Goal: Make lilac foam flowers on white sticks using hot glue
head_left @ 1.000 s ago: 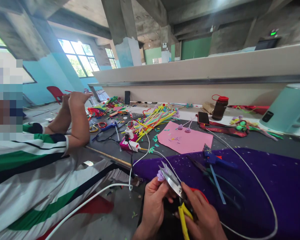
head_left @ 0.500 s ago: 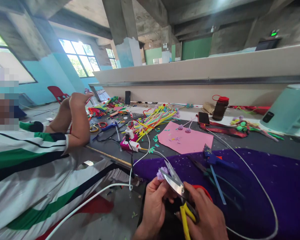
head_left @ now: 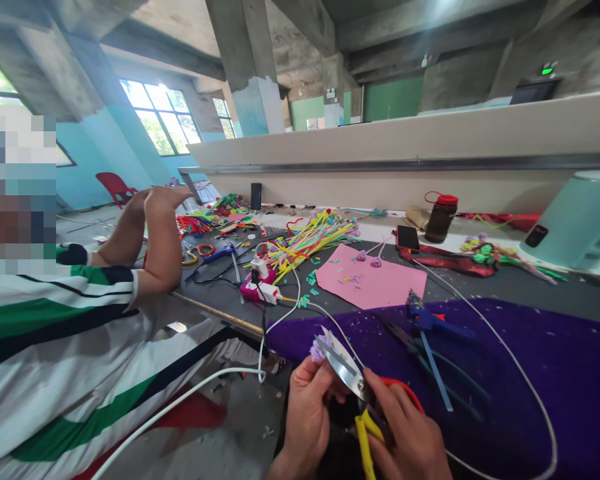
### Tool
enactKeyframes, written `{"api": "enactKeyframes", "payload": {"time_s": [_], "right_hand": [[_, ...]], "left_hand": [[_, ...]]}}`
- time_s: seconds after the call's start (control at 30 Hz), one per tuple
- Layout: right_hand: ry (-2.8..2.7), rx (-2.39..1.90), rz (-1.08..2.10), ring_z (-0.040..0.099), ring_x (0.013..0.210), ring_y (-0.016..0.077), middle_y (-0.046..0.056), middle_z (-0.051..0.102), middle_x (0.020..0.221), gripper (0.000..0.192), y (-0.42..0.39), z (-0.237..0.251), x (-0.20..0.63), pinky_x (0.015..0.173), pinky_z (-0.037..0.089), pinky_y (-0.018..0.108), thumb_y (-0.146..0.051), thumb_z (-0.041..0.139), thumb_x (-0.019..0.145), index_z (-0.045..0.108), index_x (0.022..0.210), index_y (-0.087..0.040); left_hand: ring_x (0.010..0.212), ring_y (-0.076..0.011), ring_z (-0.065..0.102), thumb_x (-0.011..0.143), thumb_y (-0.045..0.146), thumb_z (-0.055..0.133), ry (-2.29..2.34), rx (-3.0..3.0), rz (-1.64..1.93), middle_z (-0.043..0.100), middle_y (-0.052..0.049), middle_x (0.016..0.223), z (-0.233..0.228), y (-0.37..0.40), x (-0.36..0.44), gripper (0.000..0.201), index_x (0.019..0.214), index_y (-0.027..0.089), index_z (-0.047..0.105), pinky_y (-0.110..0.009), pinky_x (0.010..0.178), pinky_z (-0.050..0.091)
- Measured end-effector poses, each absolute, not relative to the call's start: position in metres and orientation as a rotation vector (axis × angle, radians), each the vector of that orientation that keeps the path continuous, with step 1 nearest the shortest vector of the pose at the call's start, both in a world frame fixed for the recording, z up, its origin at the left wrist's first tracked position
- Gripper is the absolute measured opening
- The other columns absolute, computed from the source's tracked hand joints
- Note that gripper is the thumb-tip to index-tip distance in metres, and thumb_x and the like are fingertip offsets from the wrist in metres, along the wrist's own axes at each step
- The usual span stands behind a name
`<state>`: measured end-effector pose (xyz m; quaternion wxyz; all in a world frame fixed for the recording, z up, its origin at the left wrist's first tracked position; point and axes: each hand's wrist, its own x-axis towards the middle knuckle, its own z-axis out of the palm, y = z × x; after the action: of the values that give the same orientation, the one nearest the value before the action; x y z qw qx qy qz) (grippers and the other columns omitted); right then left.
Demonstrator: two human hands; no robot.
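Between the thumb and fingers of my left hand (head_left: 307, 407) is a small fluffy purple flower (head_left: 319, 348), which looks made of pipe cleaner. My right hand (head_left: 405, 427) grips scissors (head_left: 347, 373) with yellow and red on the handles. Their blades lie across the flower and stand slightly apart. Both hands are low, at the near edge of the purple cloth (head_left: 530, 373). To the right of the scissors, a blue glue gun (head_left: 437, 320) with a glue stick lies on the cloth, with pliers (head_left: 425, 353) beside it.
A pink sheet (head_left: 350, 280) bears purple pieces. Behind lie many pipe cleaners (head_left: 310, 243). A power strip (head_left: 260, 288) with white cables stands left of the sheet. Farther right are a phone (head_left: 407, 238), a bottle (head_left: 441, 219) and a teal jug (head_left: 565, 220). Another person (head_left: 80, 347) sits at left.
The scissor blades have drawn closer together and shifted slightly left over the purple flower. My left hand has barely moved. The other person's head has shifted a little to the right.
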<state>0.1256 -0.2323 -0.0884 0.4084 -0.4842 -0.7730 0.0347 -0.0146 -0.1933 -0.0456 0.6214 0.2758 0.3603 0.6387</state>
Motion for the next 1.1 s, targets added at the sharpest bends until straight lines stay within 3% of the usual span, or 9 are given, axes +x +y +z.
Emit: {"api": "enactKeyframes", "payload": {"time_s": [0.3, 0.77, 1.03, 1.1], "right_hand": [[-1.95, -1.219, 0.047, 0.063, 0.059, 0.0171, 0.012, 0.062, 0.093, 0.058, -0.2316, -0.0945, 0.1252, 0.047, 0.05, 0.025, -0.033, 0.042, 0.084, 0.027, 0.138, -0.016], [-1.957, -1.199, 0.083, 0.065, 0.065, 0.0181, 0.012, 0.062, 0.098, 0.064, -0.2302, -0.0976, 0.1252, 0.048, 0.051, 0.024, -0.023, 0.041, 0.08, 0.022, 0.14, -0.017], [-1.777, -1.124, 0.329, 0.065, 0.083, 0.0182, 0.009, 0.064, 0.101, 0.049, -0.2321, -0.0937, 0.1279, 0.066, 0.054, 0.019, -0.027, 0.048, 0.08, 0.042, 0.127, -0.018], [-1.747, -1.15, 0.355, 0.066, 0.082, 0.018, 0.008, 0.064, 0.101, 0.049, -0.2337, -0.0911, 0.1305, 0.064, 0.054, 0.019, -0.028, 0.05, 0.078, 0.044, 0.126, -0.019]], "left_hand": [[0.043, -0.0064, 0.045, 0.068, 0.026, 0.069, 0.841, 0.689, 1.483, 0.056, 0.004, 0.047, -0.0482, -0.1938, -0.016, 0.012, 0.067, 0.015, 0.065, -0.017, 0.044, 0.037], [0.043, -0.0063, 0.044, 0.07, 0.025, 0.067, 0.85, 0.715, 1.467, 0.057, 0.003, 0.048, -0.0453, -0.1939, -0.0157, 0.011, 0.066, 0.015, 0.064, -0.017, 0.045, 0.037], [0.044, -0.0068, 0.048, 0.066, 0.026, 0.07, 0.904, 0.667, 1.446, 0.06, 0.002, 0.051, -0.0428, -0.1932, -0.0194, 0.015, 0.065, 0.013, 0.063, -0.017, 0.043, 0.037], [0.044, -0.0068, 0.049, 0.065, 0.026, 0.071, 0.915, 0.656, 1.431, 0.061, 0.001, 0.054, -0.0417, -0.1932, -0.0206, 0.015, 0.067, 0.013, 0.063, -0.016, 0.043, 0.036]]}}
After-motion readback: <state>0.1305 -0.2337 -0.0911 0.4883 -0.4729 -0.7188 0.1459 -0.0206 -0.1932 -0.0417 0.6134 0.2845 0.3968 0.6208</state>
